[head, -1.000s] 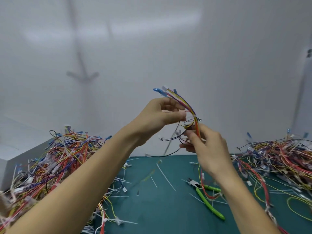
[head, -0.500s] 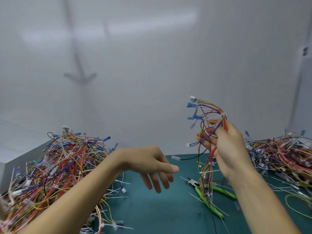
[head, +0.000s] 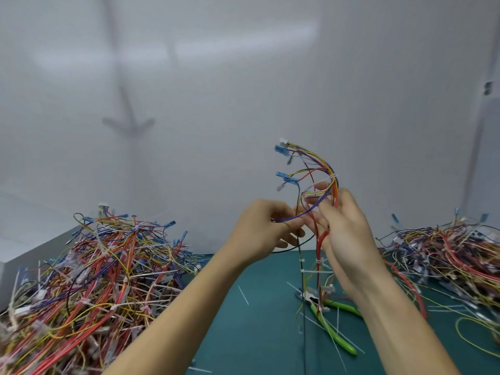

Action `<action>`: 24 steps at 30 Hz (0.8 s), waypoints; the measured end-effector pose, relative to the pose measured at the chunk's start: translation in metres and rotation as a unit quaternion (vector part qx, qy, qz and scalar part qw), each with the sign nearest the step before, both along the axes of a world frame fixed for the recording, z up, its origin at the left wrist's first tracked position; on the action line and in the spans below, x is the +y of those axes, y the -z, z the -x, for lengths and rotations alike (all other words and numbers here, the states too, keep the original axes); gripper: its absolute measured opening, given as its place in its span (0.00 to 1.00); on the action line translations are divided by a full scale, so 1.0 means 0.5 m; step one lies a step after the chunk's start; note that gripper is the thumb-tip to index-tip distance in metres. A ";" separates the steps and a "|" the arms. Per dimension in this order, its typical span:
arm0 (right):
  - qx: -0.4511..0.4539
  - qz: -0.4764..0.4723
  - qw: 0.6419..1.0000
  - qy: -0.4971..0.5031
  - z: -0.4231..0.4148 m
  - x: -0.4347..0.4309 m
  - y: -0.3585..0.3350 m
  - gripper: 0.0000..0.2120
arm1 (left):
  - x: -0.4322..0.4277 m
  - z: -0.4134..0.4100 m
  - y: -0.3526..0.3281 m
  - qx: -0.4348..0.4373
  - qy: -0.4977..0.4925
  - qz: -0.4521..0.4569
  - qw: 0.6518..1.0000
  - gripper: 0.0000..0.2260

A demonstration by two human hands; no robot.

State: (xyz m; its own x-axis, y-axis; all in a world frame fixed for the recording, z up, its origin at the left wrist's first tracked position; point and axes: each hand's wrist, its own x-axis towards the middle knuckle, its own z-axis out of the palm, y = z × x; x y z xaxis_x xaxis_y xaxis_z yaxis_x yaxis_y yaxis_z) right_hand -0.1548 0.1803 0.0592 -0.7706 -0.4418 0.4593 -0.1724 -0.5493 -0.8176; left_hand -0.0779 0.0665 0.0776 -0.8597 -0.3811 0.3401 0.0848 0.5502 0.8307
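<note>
right hand [head: 343, 228] grips wire harness [head: 319, 171] upright mid-length | left hand [head: 266, 230] pinches its purple strand | multicoloured wires, blue terminals, white ties

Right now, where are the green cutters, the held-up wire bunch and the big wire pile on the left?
green cutters [head: 335, 332]: head view, on the near green handle.
wire bunch [head: 328, 170]: head view, on the bent wires near its top.
big wire pile [head: 102, 266]: head view, on its tangled middle.
</note>
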 end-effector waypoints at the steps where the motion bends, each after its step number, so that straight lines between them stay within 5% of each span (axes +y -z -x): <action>1: 0.015 -0.008 1.000 0.001 0.001 0.002 -0.001 0.09 | -0.004 -0.001 0.001 0.006 -0.013 0.004 1.000 0.04; 4: 0.025 0.005 1.000 -0.010 0.001 0.007 -0.002 0.12 | -0.019 -0.012 -0.009 -0.032 0.004 0.036 0.999 0.12; 7: 0.027 0.028 0.999 -0.022 -0.002 0.009 -0.006 0.13 | -0.020 -0.024 -0.021 -0.034 0.102 -0.048 0.993 0.23; 13: 0.164 -0.101 0.981 -0.023 -0.019 -0.002 0.003 0.13 | 0.002 -0.021 -0.048 0.134 0.012 -0.185 0.974 0.11; 17: 0.250 -0.217 0.944 -0.011 -0.024 0.003 0.005 0.19 | 0.007 -0.012 -0.043 0.254 -0.033 -0.202 0.945 0.05; 21: 0.315 -0.353 0.880 0.037 -0.015 0.018 0.011 0.11 | 0.007 -0.013 -0.026 0.273 -0.038 -0.197 0.941 0.08; 24: 0.329 -0.460 0.819 0.093 -0.017 0.031 0.006 0.29 | 0.013 -0.012 -0.006 0.274 -0.028 -0.183 0.944 0.10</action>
State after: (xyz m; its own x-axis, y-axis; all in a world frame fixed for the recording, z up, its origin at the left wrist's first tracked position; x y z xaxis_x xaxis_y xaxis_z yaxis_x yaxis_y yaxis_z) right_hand -0.1463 0.1955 0.0561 -0.5835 -0.7373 0.3405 -0.7530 0.3342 -0.5668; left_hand -0.0718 0.0732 0.0807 -0.5688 -0.5983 0.5644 0.5358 0.2511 0.8061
